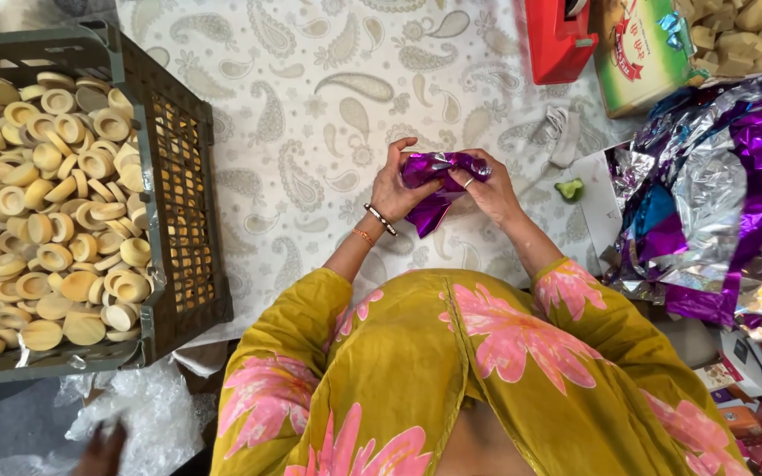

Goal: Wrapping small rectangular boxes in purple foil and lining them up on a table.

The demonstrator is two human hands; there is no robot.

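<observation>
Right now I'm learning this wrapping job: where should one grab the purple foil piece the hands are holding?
Grip the purple foil piece at its bunched top, from both sides, as the left hand and right hand do; its loose tail hangs below.

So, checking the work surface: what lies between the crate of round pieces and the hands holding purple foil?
Head view: only bare paisley cloth between crate and left hand.

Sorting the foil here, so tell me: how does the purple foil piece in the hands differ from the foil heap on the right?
The purple foil piece is small, twisted and bunched, pinched between the left hand and right hand. The foil heap is far larger, loose and spread out, lying untouched. The piece looks all purple; the heap mixes purple with silver, blue and gold. Both are shiny and crinkled.
</observation>
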